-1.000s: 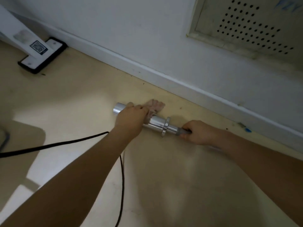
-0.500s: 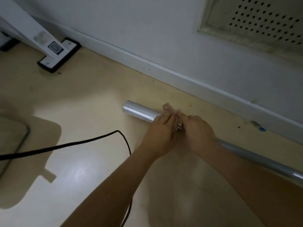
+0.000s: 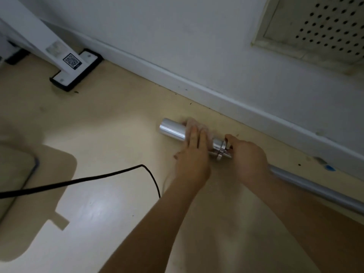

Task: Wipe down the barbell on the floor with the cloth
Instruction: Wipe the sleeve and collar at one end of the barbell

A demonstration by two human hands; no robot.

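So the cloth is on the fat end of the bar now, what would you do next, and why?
Probably slide the left hand and its cloth outward toward the sleeve's bare tip. The cloth sits mid-sleeve on the barbell, and the shiny end beyond it is uncovered. The right hand grips the bar just past the collar, which should keep it from rolling.

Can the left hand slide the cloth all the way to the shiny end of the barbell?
Probably yes. The left hand presses the cloth on the barbell sleeve, and only bare metal lies between it and the end.
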